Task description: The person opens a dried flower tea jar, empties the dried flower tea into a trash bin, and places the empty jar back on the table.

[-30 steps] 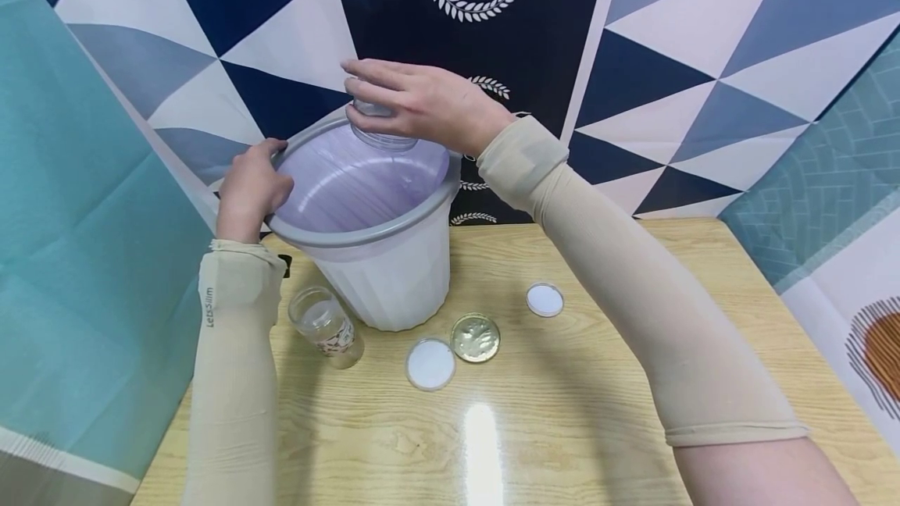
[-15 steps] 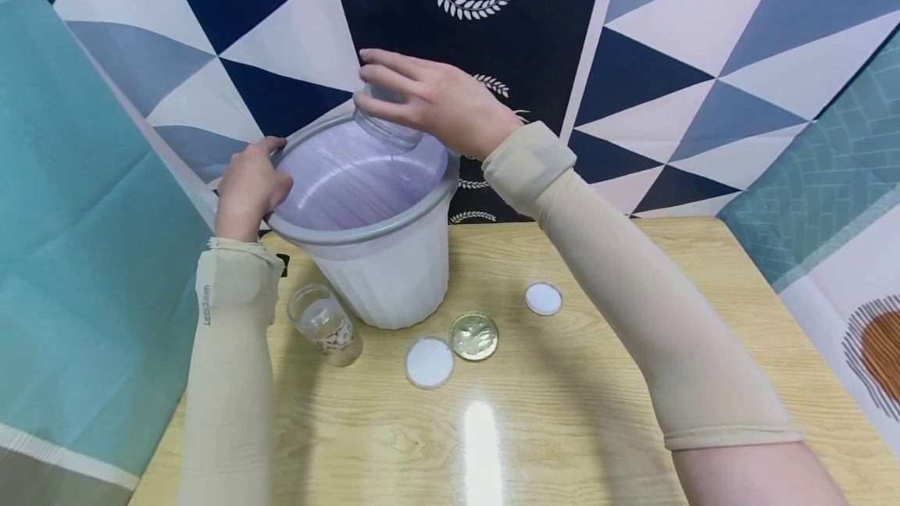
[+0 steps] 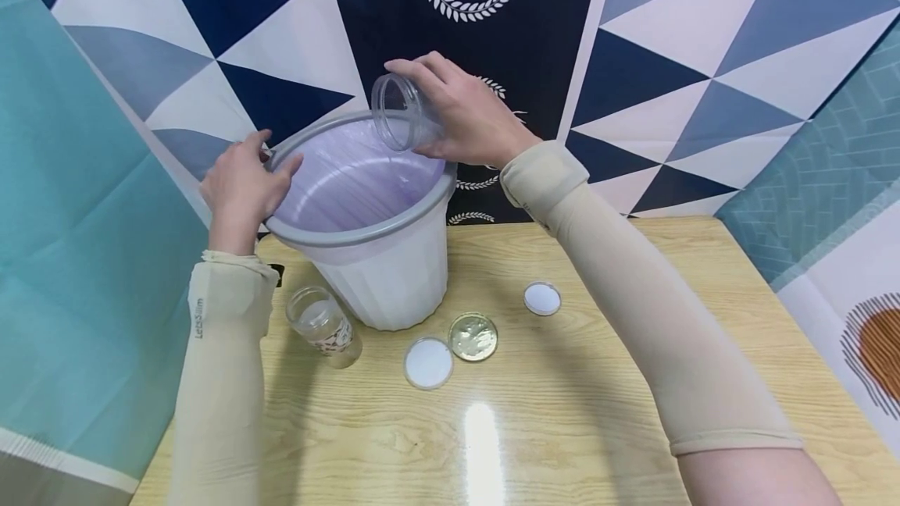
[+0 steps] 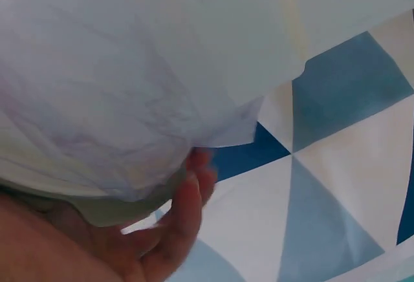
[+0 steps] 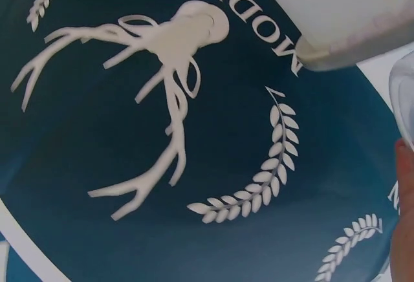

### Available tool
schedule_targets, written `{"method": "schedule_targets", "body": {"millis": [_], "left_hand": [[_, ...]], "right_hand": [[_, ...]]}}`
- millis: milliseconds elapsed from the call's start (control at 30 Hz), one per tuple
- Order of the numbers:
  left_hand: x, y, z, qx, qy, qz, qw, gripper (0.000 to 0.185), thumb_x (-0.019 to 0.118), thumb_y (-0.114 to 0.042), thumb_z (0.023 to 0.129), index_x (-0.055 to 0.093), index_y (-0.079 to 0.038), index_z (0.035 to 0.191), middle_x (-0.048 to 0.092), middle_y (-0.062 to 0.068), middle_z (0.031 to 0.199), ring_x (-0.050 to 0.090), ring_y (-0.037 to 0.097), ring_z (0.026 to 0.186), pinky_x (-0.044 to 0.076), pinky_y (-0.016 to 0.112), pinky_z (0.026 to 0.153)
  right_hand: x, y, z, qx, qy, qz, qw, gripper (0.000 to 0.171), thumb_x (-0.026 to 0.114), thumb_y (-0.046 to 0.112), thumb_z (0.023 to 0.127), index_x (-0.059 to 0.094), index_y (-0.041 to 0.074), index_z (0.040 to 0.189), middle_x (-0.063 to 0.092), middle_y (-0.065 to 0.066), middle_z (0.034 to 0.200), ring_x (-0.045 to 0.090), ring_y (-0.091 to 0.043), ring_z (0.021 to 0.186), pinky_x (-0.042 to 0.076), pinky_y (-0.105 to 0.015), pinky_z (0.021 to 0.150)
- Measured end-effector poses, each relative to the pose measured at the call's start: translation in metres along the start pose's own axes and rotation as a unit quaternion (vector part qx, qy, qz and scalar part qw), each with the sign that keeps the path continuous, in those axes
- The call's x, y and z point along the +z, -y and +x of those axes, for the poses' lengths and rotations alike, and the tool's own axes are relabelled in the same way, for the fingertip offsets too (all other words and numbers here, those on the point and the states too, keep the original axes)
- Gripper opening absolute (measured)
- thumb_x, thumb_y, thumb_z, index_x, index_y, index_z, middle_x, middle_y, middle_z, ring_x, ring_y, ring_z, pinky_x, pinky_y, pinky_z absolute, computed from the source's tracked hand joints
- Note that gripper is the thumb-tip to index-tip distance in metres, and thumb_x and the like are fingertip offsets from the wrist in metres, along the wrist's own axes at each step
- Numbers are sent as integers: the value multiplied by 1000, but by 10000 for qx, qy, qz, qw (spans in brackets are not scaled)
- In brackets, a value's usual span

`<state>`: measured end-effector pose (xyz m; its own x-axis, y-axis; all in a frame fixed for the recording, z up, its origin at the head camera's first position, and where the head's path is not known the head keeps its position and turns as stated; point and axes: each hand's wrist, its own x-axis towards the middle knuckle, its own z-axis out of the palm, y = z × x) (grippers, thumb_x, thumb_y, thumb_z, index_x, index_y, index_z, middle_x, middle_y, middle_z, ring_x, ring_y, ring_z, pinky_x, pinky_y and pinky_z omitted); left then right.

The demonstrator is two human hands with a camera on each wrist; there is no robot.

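Observation:
In the head view, my right hand [image 3: 474, 115] grips a clear jar [image 3: 394, 112] by its side. The jar lies tilted over the back right of a white bin [image 3: 394, 279], its mouth facing left. The bin has a grey rim and a thin translucent liner inside. At the bin's left rim is my left hand [image 3: 242, 186], thumb and fingers spread apart over the edge. The left wrist view shows the fingers [image 4: 184, 211] beside the rim and liner [image 4: 149, 120]. Only a sliver of the right hand [image 5: 404, 204] and jar [image 5: 404, 97] appears in the right wrist view.
On the wooden table [image 3: 562, 412], a second clear jar [image 3: 325, 326] with a patterned band stands left of the bin. In front lie a white round lid [image 3: 429, 363], a gold lid [image 3: 473, 336] and a smaller white disc [image 3: 542, 298]. Patterned cloth [image 3: 661, 84] hangs behind.
My right hand has turned the jar from mouth-down to sideways and shifted slightly right. My left hand has loosened at the rim, its fingers spreading and moving slightly left.

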<state>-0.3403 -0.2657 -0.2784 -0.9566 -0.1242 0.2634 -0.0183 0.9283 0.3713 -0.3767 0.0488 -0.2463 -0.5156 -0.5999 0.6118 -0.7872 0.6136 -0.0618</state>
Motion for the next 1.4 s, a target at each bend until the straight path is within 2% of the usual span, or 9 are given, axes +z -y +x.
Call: {"method": "schedule_targets", "body": {"millis": [100, 167, 233, 400, 467, 633, 833, 1067, 1400], "left_hand": [[0, -6, -6, 482, -953, -323, 9938, 57, 48, -47, 107, 49, -16, 155, 62, 19, 137, 51, 42, 131, 41, 64, 104], [-2, -14, -10, 1000, -1459, -658, 9820, 46, 50, -37, 108, 58, -15, 148, 66, 17, 132, 51, 40, 130, 40, 60, 108], [-4, -24, -17, 1651, -1810, -1013, 9642, 39, 54, -29, 108, 64, -12, 142, 70, 16, 127, 54, 39, 126, 39, 56, 110], [-3, -61, -48, 2963, -1935, -1329, 9258, 42, 61, -23, 104, 61, -8, 143, 71, 14, 130, 57, 38, 124, 42, 56, 106], [0, -77, -65, 3208, -1829, -1251, 9208, 50, 64, -26, 103, 56, -9, 149, 68, 13, 137, 56, 37, 129, 42, 57, 108], [17, -109, -93, 3555, -1667, -1016, 9141, 66, 67, -31, 100, 44, -6, 157, 61, 18, 145, 54, 38, 135, 40, 55, 114], [40, -130, -107, 3806, -1789, -1023, 9015, 65, 67, -29, 99, 45, -4, 156, 56, 15, 152, 54, 35, 136, 40, 51, 114], [58, -142, -114, 3924, -1493, -825, 9038, 69, 67, -28, 100, 39, -8, 160, 43, 8, 164, 50, 30, 140, 39, 48, 115], [85, -157, -123, 4299, -1199, -660, 8925, 72, 68, -23, 98, 36, -3, 160, 41, 14, 164, 53, 32, 138, 43, 48, 116]], "right_hand": [[2, -3, -7, 116, -136, 298, 9994, 96, 93, 31, 75, 40, 15, 155, 55, -11, 132, 58, -24, 113, 53, -39, 98], [2, -4, -12, 184, -260, 464, 9984, 99, 93, 36, 75, 39, 13, 155, 56, -11, 131, 59, -23, 114, 52, -38, 100], [2, -4, -16, 268, -396, 644, 9968, 102, 93, 38, 74, 38, 10, 155, 57, -12, 134, 59, -23, 119, 49, -37, 104], [-3, -3, -27, 526, -702, 995, 9912, 103, 94, 43, 72, 41, 9, 153, 59, -9, 141, 56, -18, 130, 43, -32, 114], [-6, -2, -33, 552, -846, 1159, 9881, 102, 94, 42, 72, 41, 9, 152, 59, -7, 140, 56, -16, 129, 43, -31, 113], [-14, -2, -50, 440, -1256, 1463, 9802, 99, 97, 36, 70, 45, 6, 148, 56, -8, 140, 55, -19, 128, 45, -34, 112], [-18, -4, -72, 278, -1632, 1390, 9764, 103, 97, 34, 70, 42, 6, 152, 54, -13, 136, 58, -23, 124, 48, -36, 109], [-21, -10, -95, 284, -1847, 1399, 9724, 106, 98, 26, 69, 39, 8, 155, 55, -15, 135, 63, -24, 122, 51, -38, 106], [-24, -14, -134, 1258, -1494, 1343, 9715, 102, 97, 16, 69, 40, 12, 154, 62, -10, 139, 62, -27, 124, 51, -43, 105]]}}
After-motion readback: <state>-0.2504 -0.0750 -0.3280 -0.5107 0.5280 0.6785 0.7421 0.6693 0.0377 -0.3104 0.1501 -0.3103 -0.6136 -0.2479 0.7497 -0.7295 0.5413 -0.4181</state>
